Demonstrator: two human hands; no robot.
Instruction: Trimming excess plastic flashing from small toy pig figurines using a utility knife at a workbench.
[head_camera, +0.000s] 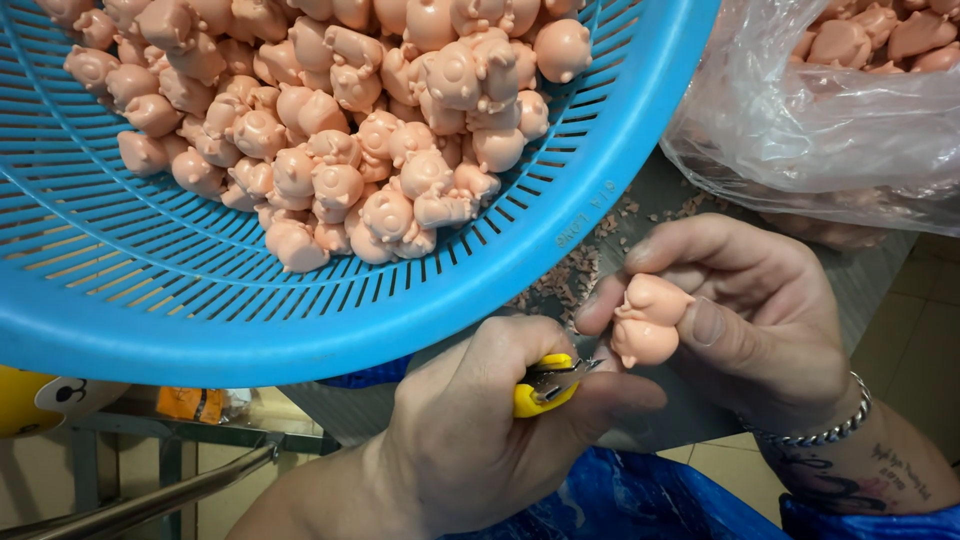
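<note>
My right hand pinches a small pink pig-shaped figure between thumb and fingers. A chain bracelet circles that wrist. My left hand grips a yellow utility knife, and its short blade tip touches the lower left side of the figure. Just above both hands a big blue slotted basket holds a heap of several similar pink figures.
A clear plastic bag of more pink figures lies at the upper right on a grey table. Pink shavings litter the table under the basket rim. Blue sheeting sits below my hands, and a metal rail at the lower left.
</note>
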